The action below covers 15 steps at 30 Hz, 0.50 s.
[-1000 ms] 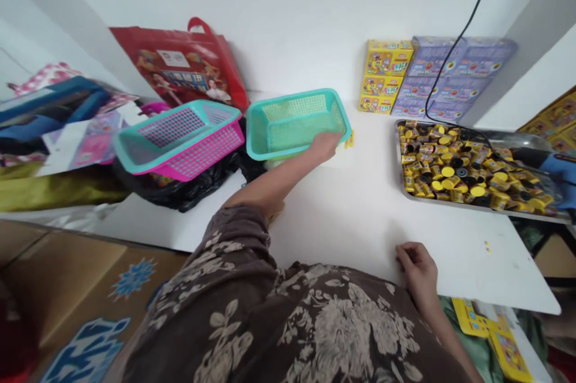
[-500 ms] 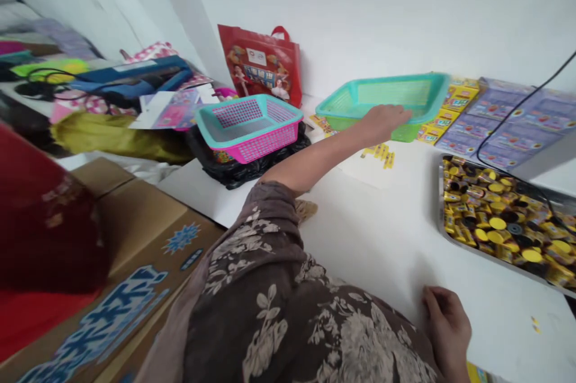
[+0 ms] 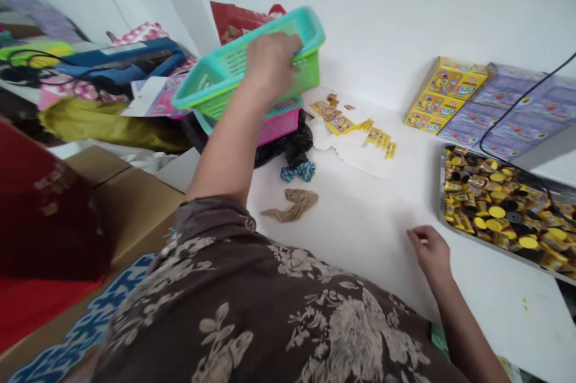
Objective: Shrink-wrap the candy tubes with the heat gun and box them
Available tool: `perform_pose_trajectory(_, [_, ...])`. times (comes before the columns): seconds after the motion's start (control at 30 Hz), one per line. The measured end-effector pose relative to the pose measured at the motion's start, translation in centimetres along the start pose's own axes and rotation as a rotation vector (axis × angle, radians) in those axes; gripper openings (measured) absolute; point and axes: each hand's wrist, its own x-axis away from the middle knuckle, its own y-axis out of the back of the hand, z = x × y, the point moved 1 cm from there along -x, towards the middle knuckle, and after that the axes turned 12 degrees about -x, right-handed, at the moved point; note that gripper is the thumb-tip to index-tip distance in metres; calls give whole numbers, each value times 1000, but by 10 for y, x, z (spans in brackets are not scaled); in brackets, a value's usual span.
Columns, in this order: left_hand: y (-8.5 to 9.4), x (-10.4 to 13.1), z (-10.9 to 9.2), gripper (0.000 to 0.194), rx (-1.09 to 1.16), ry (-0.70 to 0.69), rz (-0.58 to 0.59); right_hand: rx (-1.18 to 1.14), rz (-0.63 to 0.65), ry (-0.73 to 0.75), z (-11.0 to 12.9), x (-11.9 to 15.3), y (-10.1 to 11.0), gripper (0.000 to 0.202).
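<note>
My left hand [image 3: 272, 65] is closed on the near right side of a turquoise and lime-green plastic basket [image 3: 198, 86]. The basket is held tilted in the air, its right end higher. Below it is a pink and turquoise basket [image 3: 281, 126], partly hidden, on a black plastic bag [image 3: 297, 146]. My right hand [image 3: 431, 248] is low over the white table, fingers curled together, with nothing visible in them. Nearest to it is a metal tray [image 3: 443, 191] full of small yellow and black containers.
Yellow boxes [image 3: 443, 95] and purple boxes [image 3: 508, 95] are stacked against the wall, a black cable [image 3: 508, 116] hanging before them. Yellow printed strips [image 3: 380, 140] lie on the table [image 3: 360, 209], with a brown cloth piece [image 3: 294, 204] closer in. A cardboard box [image 3: 135, 197] stands at left.
My left hand has lifted the turquoise and green basket from beside the yellow boxes and carried it left, over the pink basket. My right hand has moved forward and slightly left.
</note>
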Motion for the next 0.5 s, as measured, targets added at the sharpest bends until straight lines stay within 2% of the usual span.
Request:
perform_pose_trajectory(0.1, [-19,3,23,41,21,39,78,53,94,128,13,-38,-28,49])
perform_pose_trajectory(0.17, [-21,11,28,45,87,43,47,76,120,139,14,-55,-45,46])
perform_pose_trajectory(0.27, [-18,28,11,58,104,-29,-94,77,48,57,9,-64,-61,44])
perform_pose_trajectory(0.33, [-33,34,-18,64,101,-167,-90,62,-23,8,5,-64,-65,44])
perform_pose_trajectory(0.37, [-49,33,-36,63,132,-249,-42,48,-49,-3,3,-63,-65,44])
perform_pose_trajectory(0.43, [-97,22,-71,56,180,-350,87,13,-74,-12,1,-61,-66,45])
perform_pose_trajectory(0.5, [-154,5,-99,54,168,-317,176,-11,-75,-26,0,-60,-66,47])
